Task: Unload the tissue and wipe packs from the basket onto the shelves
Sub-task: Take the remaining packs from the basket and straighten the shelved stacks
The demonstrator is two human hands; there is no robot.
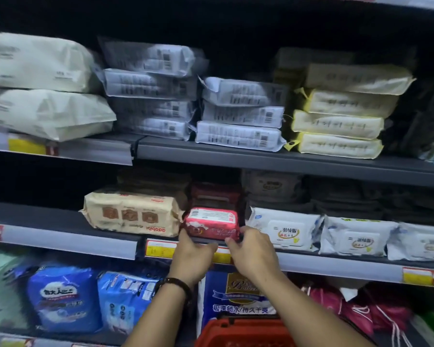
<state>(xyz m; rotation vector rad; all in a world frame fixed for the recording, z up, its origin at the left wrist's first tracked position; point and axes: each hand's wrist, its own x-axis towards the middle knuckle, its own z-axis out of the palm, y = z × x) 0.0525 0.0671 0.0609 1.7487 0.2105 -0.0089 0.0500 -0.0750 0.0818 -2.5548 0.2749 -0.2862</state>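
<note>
— State of left hand (192,256) and right hand (251,250)?
— Both pinching the lower front corners of the small red plastic-wrapped pack (211,222).
— Where?
— Front edge of the grey middle shelf (35,214), between beige wrapped pack (133,212) and white lidded wipes pack (283,229); red plastic basket (243,333) below.

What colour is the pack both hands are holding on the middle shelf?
The pack is red with a white label; head view.

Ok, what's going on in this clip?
A person is stocking a shop shelf. The left hand and right hand grip the lower corners of a red pack at the front of the middle shelf, between a beige pack and white wipe packs. A red basket shows below.
</note>
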